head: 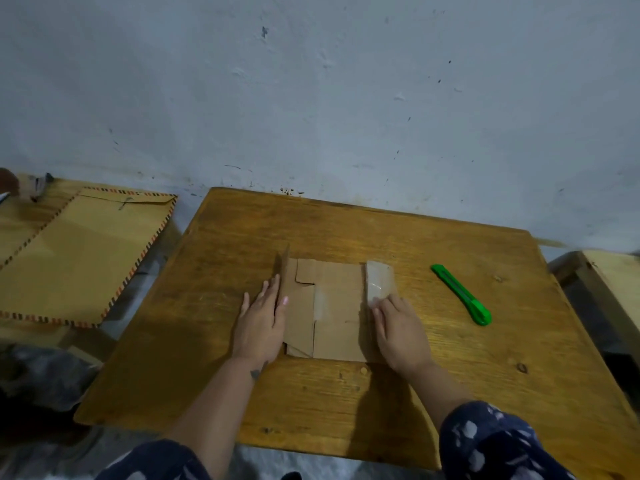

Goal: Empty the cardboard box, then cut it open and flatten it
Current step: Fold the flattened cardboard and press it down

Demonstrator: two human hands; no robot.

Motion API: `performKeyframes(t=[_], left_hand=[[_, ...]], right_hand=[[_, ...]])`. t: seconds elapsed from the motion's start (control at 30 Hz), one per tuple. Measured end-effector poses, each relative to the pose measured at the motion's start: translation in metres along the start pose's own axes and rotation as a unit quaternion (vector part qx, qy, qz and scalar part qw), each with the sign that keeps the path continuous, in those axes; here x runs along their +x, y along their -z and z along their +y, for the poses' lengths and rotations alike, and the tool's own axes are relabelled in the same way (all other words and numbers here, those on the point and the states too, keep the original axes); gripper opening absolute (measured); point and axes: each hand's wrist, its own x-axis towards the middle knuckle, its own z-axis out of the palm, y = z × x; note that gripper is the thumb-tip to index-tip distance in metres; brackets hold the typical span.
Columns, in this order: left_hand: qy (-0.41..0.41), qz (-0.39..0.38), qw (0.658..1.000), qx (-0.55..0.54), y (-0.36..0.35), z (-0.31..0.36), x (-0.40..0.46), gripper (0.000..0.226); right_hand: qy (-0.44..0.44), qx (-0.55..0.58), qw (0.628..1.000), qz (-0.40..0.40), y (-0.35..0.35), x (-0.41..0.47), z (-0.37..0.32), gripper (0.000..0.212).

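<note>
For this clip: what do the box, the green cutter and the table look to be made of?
Box: plain brown cardboard, matte, with glossy clear tape strips. Green cutter: probably moulded plastic, smooth with a slight sheen; no blade shows. Table: wood, visible grain and knots, likely varnished given the amber shine.

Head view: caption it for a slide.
Both hands press the cut cardboard box flat on the wooden table; green cutter aside.

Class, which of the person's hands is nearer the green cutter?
Right. The right hand rests on the cardboard box beside the green cutter; the left hand presses the box's far side.
</note>
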Motion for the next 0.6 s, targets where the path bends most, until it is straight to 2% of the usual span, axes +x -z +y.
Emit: performKeyframes(t=[0.07,0.1,0.17,0.33,0.47,0.6], left_hand=[[0.014,0.010,1.000,-0.006,-0.003,0.001,-0.001,0.064],[0.018,0.010,1.000,-0.010,-0.004,0.002,-0.002,0.065],[0.029,0.012,0.999,-0.016,-0.005,0.000,-0.001,0.065],[0.050,0.010,0.997,-0.054,-0.005,0.005,-0.004,0.058],[0.058,0.013,0.987,-0.152,-0.008,0.009,-0.003,0.057],[0.049,0.023,0.959,-0.280,-0.007,0.033,-0.008,0.047]], right_hand=[[-0.024,0.020,0.999,-0.009,-0.001,0.008,-0.001,0.022],[-0.045,0.023,0.999,-0.012,-0.003,0.011,-0.003,0.025],[-0.066,0.011,0.998,-0.018,-0.006,0.014,-0.006,0.039],[-0.055,-0.050,0.995,-0.069,-0.019,0.013,-0.005,0.065],[-0.024,-0.087,0.992,-0.084,-0.026,0.015,-0.004,0.071],[-0.023,-0.065,0.993,-0.100,-0.024,0.016,-0.002,0.072]])
